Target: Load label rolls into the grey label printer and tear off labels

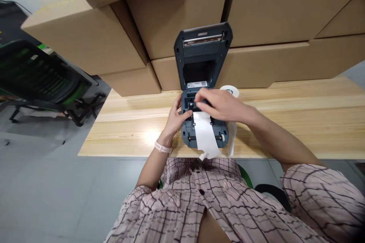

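A dark grey label printer (pixel 186 131) sits on the table near its front edge, its lid (pixel 225 55) raised. My left hand (pixel 174 117) grips the printer's left side, thumb over the inner rim and fingers outside. Above the paper compartment is my right hand (pixel 219 103), fingers curled and tips close together near the roll holder; what they hold, if anything, is hidden. From beneath that hand a white paper strip (pixel 205 134) runs forward over the printer's front, its torn end curling at the table edge.
Beside the printer on the right lie a white roll (pixel 230 90) and another white strip (pixel 232 138). Large cardboard boxes (pixel 188 11) are stacked behind, along the wooden table (pixel 125 125). A dark office chair (pixel 42 72) stands on the floor to the left.
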Demonstrator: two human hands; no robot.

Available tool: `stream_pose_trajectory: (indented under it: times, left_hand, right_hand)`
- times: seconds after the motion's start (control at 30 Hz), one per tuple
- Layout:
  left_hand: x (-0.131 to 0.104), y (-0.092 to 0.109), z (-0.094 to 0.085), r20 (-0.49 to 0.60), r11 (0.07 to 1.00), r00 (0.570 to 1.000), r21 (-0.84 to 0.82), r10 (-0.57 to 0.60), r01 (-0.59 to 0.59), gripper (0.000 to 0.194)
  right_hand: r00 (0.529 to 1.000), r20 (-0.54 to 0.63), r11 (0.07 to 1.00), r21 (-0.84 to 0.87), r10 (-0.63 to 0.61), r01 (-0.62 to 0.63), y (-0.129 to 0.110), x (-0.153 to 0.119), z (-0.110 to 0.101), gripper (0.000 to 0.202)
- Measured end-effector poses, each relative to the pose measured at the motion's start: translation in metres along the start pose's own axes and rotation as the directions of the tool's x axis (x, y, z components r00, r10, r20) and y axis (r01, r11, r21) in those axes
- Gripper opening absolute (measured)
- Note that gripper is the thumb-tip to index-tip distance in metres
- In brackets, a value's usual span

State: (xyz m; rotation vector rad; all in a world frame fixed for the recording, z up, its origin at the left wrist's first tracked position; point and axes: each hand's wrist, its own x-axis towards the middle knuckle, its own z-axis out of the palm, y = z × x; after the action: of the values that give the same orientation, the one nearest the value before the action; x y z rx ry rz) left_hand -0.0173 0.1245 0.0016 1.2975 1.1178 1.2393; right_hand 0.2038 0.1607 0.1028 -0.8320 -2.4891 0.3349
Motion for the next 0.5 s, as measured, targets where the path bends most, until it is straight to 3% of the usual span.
stream_pose_trajectory:
  times: [0.03,0.1,0.27,0.4,0.5]
  left_hand:
    - [0.000,0.000,0.001,-0.005,1.000,1.000,0.002,0.002,-0.002,0.096]
    - [0.001,0.000,0.001,-0.012,1.000,1.000,0.005,0.013,-0.013,0.096]
    - [-0.003,-0.002,-0.009,0.046,0.999,0.998,-0.034,0.037,-0.035,0.109]
    - [-0.007,-0.001,-0.019,0.110,0.997,0.993,-0.060,0.047,-0.040,0.105]
    - [-0.008,0.000,-0.020,0.097,0.998,0.994,-0.047,0.046,-0.041,0.096]
  right_hand:
    - [0.989,0.146,1.000,0.019,-0.018,0.015,0.002,-0.006,0.008,0.026]
    - [0.953,0.295,0.997,0.056,-0.072,0.057,0.008,-0.011,0.020,0.029]
    - [0.925,0.367,0.975,0.221,-0.095,0.012,0.022,0.000,0.020,0.038]
    - [0.899,0.394,0.862,0.505,-0.193,-0.037,0.027,-0.010,-0.009,0.057]
    - [0.945,0.277,0.764,0.643,-0.174,-0.048,0.039,-0.051,-0.046,0.055]
